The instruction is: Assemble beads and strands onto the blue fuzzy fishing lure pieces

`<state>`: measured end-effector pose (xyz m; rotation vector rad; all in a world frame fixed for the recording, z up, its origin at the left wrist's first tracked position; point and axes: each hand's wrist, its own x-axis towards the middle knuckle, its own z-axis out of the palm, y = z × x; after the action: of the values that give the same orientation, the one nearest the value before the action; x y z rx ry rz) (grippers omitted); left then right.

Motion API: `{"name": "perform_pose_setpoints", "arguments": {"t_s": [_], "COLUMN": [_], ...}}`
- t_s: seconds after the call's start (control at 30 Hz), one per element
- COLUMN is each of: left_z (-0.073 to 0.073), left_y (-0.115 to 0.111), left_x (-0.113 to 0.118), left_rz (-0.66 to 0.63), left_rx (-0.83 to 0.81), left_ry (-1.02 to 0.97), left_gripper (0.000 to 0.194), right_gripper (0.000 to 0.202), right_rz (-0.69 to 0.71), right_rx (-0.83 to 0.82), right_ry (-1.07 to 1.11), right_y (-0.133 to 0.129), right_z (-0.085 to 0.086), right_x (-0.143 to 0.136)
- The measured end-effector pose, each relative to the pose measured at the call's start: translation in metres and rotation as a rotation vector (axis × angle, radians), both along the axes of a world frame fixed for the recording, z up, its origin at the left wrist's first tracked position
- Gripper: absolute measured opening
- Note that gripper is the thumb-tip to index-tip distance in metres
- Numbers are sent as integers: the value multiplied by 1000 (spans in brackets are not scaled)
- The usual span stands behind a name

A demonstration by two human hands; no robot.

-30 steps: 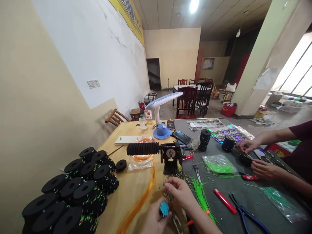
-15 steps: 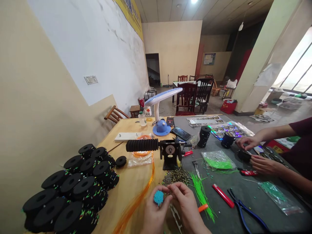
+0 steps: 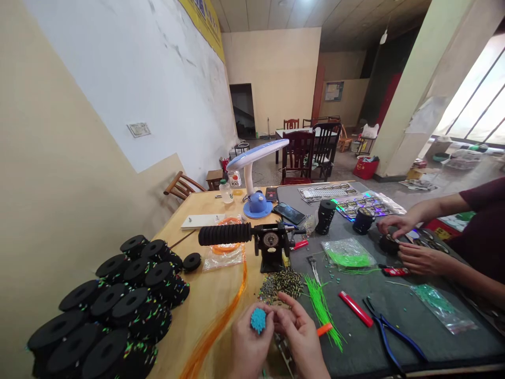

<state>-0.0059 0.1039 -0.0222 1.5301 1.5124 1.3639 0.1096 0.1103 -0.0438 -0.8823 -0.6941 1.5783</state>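
A bundle of thin blue strands (image 3: 258, 320), seen end-on, is gripped in my left hand (image 3: 249, 342). Close beside it, my right hand (image 3: 302, 337) meets the left at the fingertips. Its thumb and fingers are pinched together, and whatever lies between them is too small to make out. Just beyond both hands spreads a pile of small brass and grey metal pieces (image 3: 284, 283). Partly hidden beneath my right hand lies a metal tool (image 3: 284, 353). A loose bunch of green strands (image 3: 320, 310) and an orange piece (image 3: 324, 329) are to the right of it.
Black foam spools (image 3: 130, 305) are stacked at left, near orange strands (image 3: 221, 321). A black vise (image 3: 271, 247) stands ahead, before a blue lamp (image 3: 257, 204). Rightward lie a red lighter (image 3: 355, 309) and blue pliers (image 3: 389, 329). A co-worker's hands (image 3: 414, 247) handle a black spool.
The view has shifted slightly, so most things sit a little further left. My right forefinger has lifted and extended toward the metal pieces. The blue bundle stays in my left hand.
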Motion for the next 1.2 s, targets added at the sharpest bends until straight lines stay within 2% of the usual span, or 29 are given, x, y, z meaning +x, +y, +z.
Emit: {"name": "perform_pose_setpoints", "arguments": {"t_s": [0.3, 0.77, 0.93, 1.2], "left_z": [9, 4, 1, 11], "left_y": [-2, -1, -2, 1], "left_x": [1, -1, -4, -2], "left_rz": [-10, -4, -32, -67], "left_rx": [-18, 30, -35, 1], "left_ry": [104, 184, 228, 237], "left_gripper": [13, 13, 11, 12], "right_gripper": [55, 57, 55, 56], "right_rz": [4, -3, 1, -17], "right_rx": [99, 82, 82, 82], "right_ry": [-80, -163, -135, -140], "right_y": [-8, -8, -7, -5], "right_z": [-3, -2, -1, -6], "right_x": [0, 0, 0, 0]}}
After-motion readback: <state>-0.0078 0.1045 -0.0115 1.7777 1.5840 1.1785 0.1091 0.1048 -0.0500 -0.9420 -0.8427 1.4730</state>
